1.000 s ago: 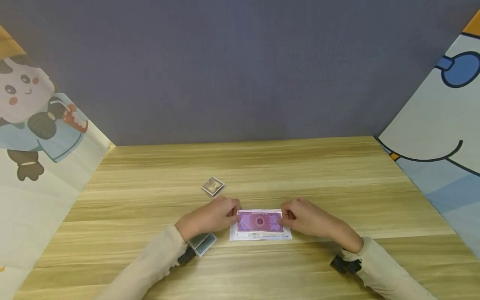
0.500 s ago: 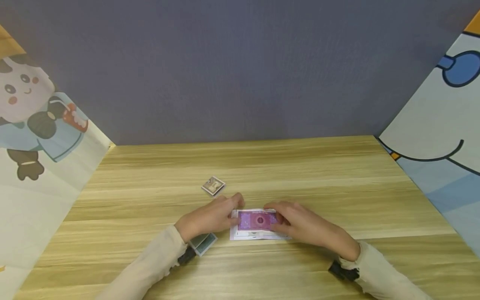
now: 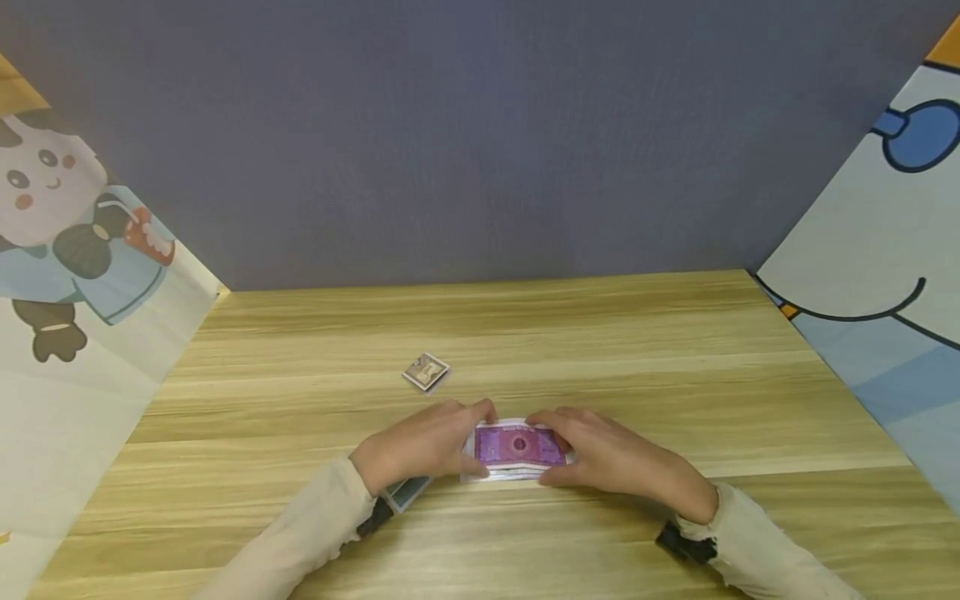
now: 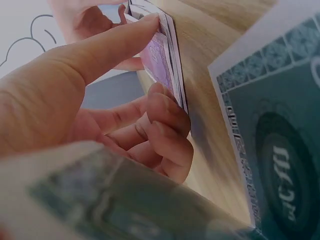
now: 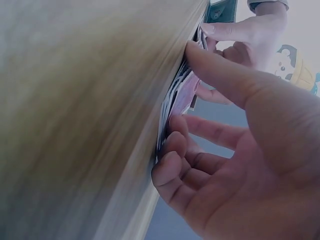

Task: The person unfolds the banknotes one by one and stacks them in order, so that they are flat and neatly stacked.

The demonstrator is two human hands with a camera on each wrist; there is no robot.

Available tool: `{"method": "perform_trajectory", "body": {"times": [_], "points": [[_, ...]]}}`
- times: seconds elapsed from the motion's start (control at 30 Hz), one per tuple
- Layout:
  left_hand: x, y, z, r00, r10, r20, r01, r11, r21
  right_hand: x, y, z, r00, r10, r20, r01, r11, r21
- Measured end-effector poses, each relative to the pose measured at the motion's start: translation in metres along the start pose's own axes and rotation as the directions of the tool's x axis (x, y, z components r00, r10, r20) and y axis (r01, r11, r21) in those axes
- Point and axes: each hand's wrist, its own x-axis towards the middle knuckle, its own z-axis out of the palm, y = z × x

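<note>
A small stack of paper banknotes, purple note on top, lies on the wooden table in front of the person. My left hand grips its left end, thumb at the near edge and fingers at the far edge. On the opposite end, my right hand holds the stack the same way. Several paper layers show at the edge of the stack in the right wrist view. Under the left wrist sits a folded green note, partly hidden; its raised flap looms large in the left wrist view.
A folded brown note lies beyond the left hand. The wooden table meets a dark grey panel at the back. Side walls with cartoon prints stand left and right.
Both thumbs have come down to the stack's near edge, and the fingers have spread to its far edge. The right hand has shifted slightly left. The notes now look squared into a tighter stack.
</note>
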Motion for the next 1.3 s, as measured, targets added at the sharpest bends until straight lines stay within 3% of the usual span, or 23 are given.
{"method": "perform_trajectory", "body": {"times": [0.43, 0.8, 1.3], "points": [[-0.007, 0.01, 0.0, 0.997, 0.059, -0.055, -0.051, 0.989, 0.139, 0.002, 0.0, 0.0, 0.998, -0.056, -0.034, 0.057, 0.998, 0.036], [0.0, 0.011, 0.009, 0.99, 0.136, -0.043, -0.129, 0.98, 0.152, 0.002, -0.003, -0.002, 0.99, -0.111, -0.088, 0.11, 0.994, -0.021], [-0.003, 0.015, 0.005, 0.994, 0.104, -0.016, -0.102, 0.987, 0.122, 0.001, -0.004, 0.001, 0.976, -0.192, -0.101, 0.178, 0.975, -0.135]]}}
